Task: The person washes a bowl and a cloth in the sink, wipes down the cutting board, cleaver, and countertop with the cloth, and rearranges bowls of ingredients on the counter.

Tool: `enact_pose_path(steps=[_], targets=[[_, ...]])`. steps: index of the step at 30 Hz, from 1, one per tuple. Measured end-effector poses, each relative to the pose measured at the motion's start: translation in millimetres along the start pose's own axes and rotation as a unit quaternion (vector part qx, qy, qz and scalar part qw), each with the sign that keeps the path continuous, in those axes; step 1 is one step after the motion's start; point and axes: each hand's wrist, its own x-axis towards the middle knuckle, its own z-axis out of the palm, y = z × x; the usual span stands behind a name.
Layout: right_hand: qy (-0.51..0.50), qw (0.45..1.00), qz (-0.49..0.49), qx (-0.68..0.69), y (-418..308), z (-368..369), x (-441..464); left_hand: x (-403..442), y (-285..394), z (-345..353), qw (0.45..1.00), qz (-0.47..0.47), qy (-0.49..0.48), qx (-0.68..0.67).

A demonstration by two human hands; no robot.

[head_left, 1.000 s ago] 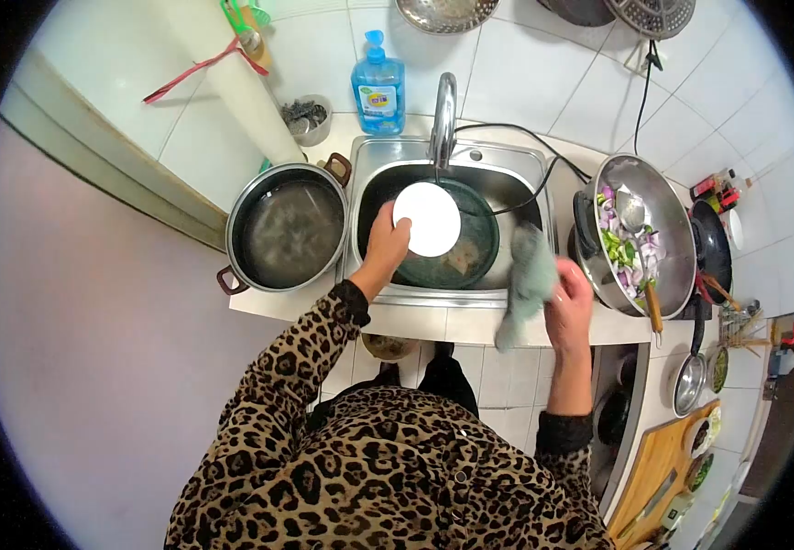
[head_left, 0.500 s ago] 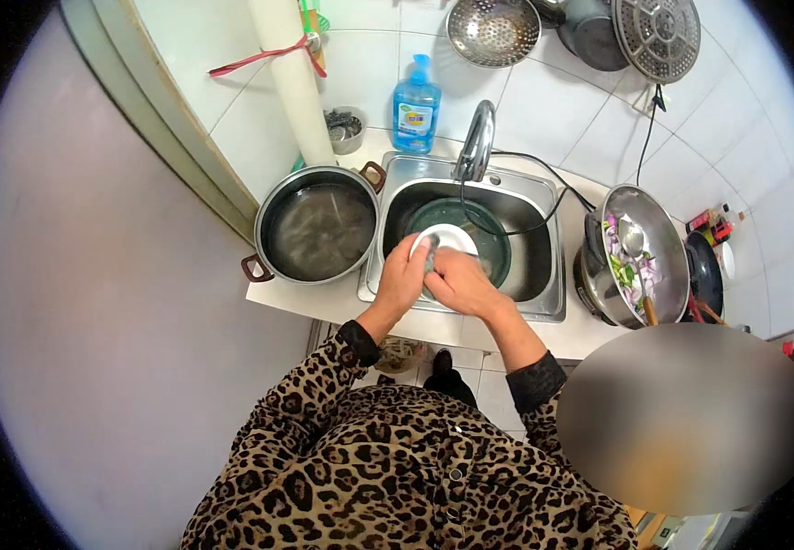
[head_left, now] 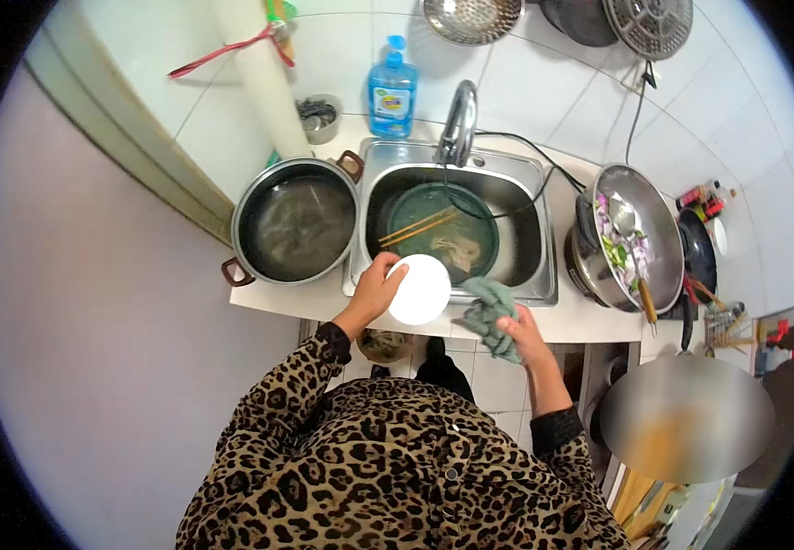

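My left hand (head_left: pixel 376 291) grips a white bowl (head_left: pixel 419 290) by its edge, over the front rim of the sink (head_left: pixel 523 252). Bunched in my right hand (head_left: pixel 527 337) is a grey-green dishcloth (head_left: pixel 490 319), apart from the bowl and to its right. Behind them a dark green basin (head_left: pixel 487 225) sits in the sink with water in it. A pair of chopsticks (head_left: pixel 418 228) and a pale piece that I cannot make out (head_left: pixel 456 249) lie in this basin.
A large two-handled pot (head_left: pixel 294 220) of cloudy liquid stands left of the sink. The faucet (head_left: pixel 458 124) rises behind, beside a blue soap bottle (head_left: pixel 392 92). To the right is a steel wok (head_left: pixel 661 247) with chopped vegetables and a ladle (head_left: pixel 624 218). A black cord crosses the sink.
My hands have parted. The bowl has come down toward me in my left hand, and the cloth has moved right, away from it. Chopsticks in the basin are now visible.
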Motion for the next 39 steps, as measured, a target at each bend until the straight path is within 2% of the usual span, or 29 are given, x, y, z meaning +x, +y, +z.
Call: enact_pose_path(steps=[1, 3, 5, 8, 10, 11, 14, 17, 18, 22, 24, 26, 29, 32, 35, 37, 39], targets=[[0.047, 0.997, -0.02, -0.064, -1, -12, -11, 0, -5, 5, 1.0, 0.0, -0.012, -0.001], [0.142, 0.989, -0.008, -0.034, 2, -43, -35, 3, -14, 20, 0.992, -0.028, -0.089, 0.089], [0.225, 0.974, -0.028, 0.009, -9, -56, -68, 10, -18, 49, 0.986, -0.03, -0.142, 0.087], [0.292, 0.956, -0.027, 0.011, -13, -71, -115, 20, -5, 99, 0.975, 0.005, -0.198, 0.098], [0.415, 0.907, -0.068, 0.029, -11, -60, -141, 26, 6, 137, 0.959, 0.033, -0.266, 0.095], [0.41, 0.909, -0.07, 0.029, -5, -64, -154, 29, 10, 157, 0.955, 0.037, -0.278, 0.093], [0.464, 0.883, -0.056, 0.05, 19, -65, -190, 37, 16, 223, 0.943, 0.151, -0.283, 0.09], [0.517, 0.848, -0.093, 0.071, 49, -63, -213, 42, 27, 278, 0.934, 0.173, -0.305, 0.073], [0.526, 0.844, -0.068, 0.076, 55, -62, -225, 42, 30, 293, 0.933, 0.177, -0.304, 0.081], [0.546, 0.828, -0.082, 0.097, 68, -61, -238, 50, 25, 341, 0.928, 0.202, -0.296, 0.104], [0.537, 0.837, -0.046, 0.092, 64, -60, -242, 52, 32, 350, 0.925, 0.202, -0.296, 0.125], [0.53, 0.841, -0.059, 0.096, 59, -61, -234, 55, 41, 355, 0.924, 0.202, -0.291, 0.146], [0.511, 0.854, -0.06, 0.083, 57, -70, -220, 59, 50, 357, 0.93, 0.157, -0.291, 0.159], [0.414, 0.905, -0.057, 0.079, 24, -75, -181, 60, 47, 352, 0.929, 0.15, -0.313, 0.128], [0.334, 0.94, -0.072, 0.009, -6, -82, -128, 59, 30, 339, 0.956, 0.161, -0.244, 0.003], [0.288, 0.954, -0.075, 0.015, -30, -77, -83, 63, 26, 305, 0.962, 0.092, -0.242, -0.088], [0.25, 0.967, -0.042, 0.01, -33, -83, -35, 72, -3, 273, 0.977, 0.081, -0.189, -0.058]])
